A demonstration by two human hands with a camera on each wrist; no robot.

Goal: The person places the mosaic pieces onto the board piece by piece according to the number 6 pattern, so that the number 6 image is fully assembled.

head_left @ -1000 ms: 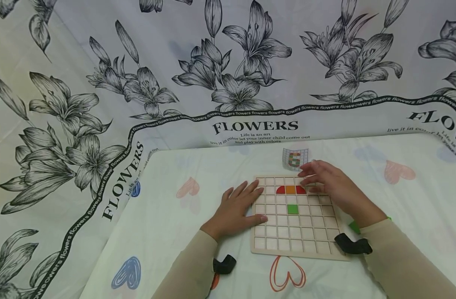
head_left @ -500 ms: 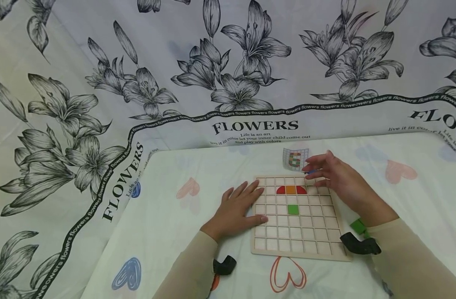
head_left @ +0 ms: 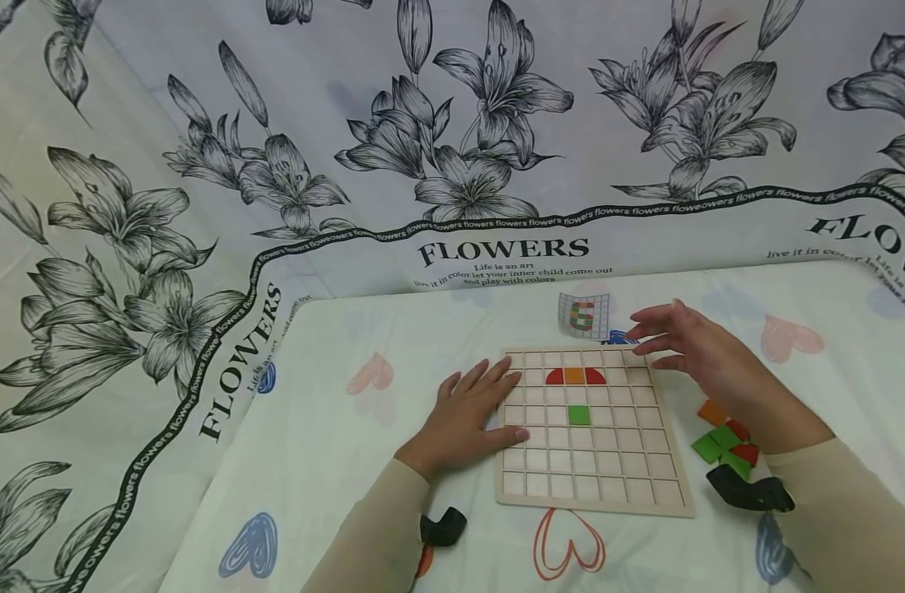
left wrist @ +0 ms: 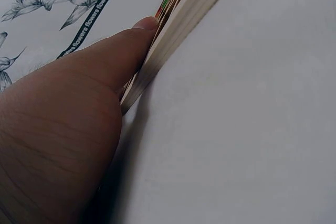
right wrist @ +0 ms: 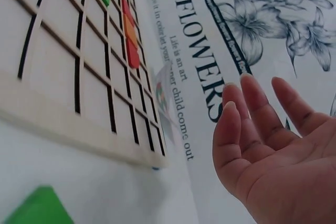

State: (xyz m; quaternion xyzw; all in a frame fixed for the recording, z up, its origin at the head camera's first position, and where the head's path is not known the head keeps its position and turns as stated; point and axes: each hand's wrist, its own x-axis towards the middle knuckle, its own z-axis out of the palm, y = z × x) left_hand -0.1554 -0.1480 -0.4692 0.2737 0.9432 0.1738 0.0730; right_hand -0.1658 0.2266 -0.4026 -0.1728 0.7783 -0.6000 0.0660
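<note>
A wooden grid board (head_left: 593,469) lies on the white cloth. Its second row from the back holds an orange square tile (head_left: 574,376) between two red rounded tiles (head_left: 595,376). Two rows nearer sits a green square tile (head_left: 579,415). My left hand (head_left: 467,420) rests with spread fingers on the board's left edge; in the left wrist view the thumb (left wrist: 131,45) lies along that edge. Off the board's back right corner, my right hand (head_left: 692,346) is raised with loosely bent fingers and nothing in them, as the right wrist view also shows.
Several loose green, red and orange tiles (head_left: 711,445) lie right of the board, partly behind the right forearm. A small paper card (head_left: 584,316) with a coloured grid pattern stands beyond the board. Behind hangs a flower-printed cloth (head_left: 496,165).
My right hand has moved right, away from the board's back rows, uncovering the loose tiles and a blue heart printed on the cloth. The left hand and the placed tiles stay put.
</note>
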